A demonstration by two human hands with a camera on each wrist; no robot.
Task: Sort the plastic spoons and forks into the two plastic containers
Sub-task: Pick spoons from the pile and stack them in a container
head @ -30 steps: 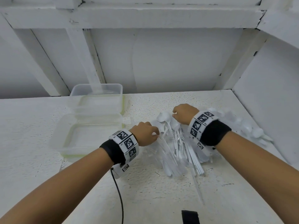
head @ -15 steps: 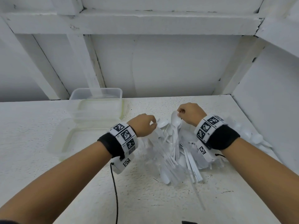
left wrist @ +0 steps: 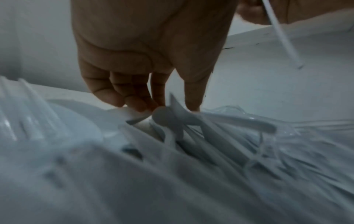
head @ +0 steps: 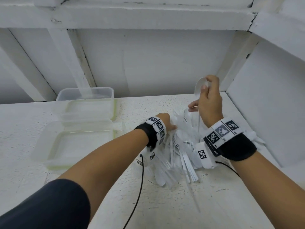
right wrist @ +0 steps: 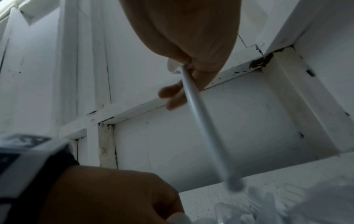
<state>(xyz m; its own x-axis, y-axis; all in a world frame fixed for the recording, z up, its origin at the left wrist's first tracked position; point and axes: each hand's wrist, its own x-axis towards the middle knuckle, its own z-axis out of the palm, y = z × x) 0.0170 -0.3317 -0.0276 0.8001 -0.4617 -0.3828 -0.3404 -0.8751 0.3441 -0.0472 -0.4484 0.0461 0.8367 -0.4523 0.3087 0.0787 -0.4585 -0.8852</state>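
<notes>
The right hand [head: 208, 103] is lifted high above the pile [head: 179, 151] and pinches one white spoon [right wrist: 193, 97] by the neck, just under its bowl, so the long handle hangs down clear of the others. The left hand [head: 165, 121] stays low, its fingers [left wrist: 134, 103] curled into the pile and touching a spoon there (whether they really grip one, I cannot tell), probably to hold the heap down. The two clear containers [head: 79, 142] sit side by side on the worktop [head: 214, 204], left of the pile, both looking empty, so they are easy to reach.
</notes>
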